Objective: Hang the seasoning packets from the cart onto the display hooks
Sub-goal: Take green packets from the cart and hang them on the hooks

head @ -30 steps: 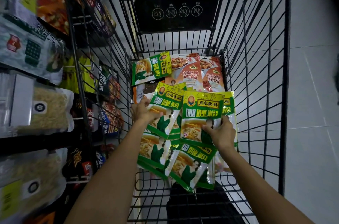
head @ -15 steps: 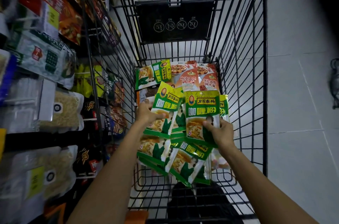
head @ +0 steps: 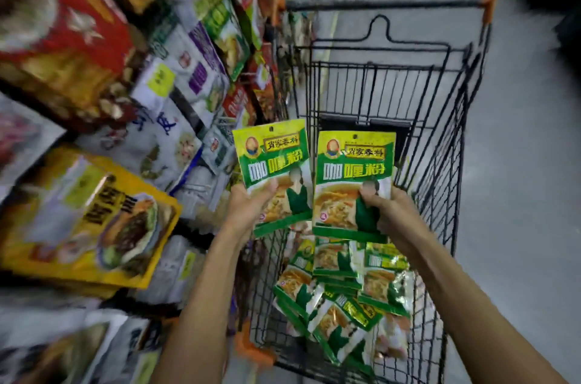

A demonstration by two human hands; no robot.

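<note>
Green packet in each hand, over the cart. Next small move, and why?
Probably swing the left packet, gripped by the left hand, toward the display: it is nearest, upright, hang hole on top. The right hand holds the right packet beside it, above the cart. Hooks are too blurred to pick one.

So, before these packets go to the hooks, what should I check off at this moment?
1. Left hand grips left packet: ok.
2. Right hand grips right packet: ok.
3. Hang holes at both packets' tops uncovered: ok.
4. Both packets held above the pile in the cart: ok.
5. Free hook on the display in sight: cannot tell, view blurred.
</note>
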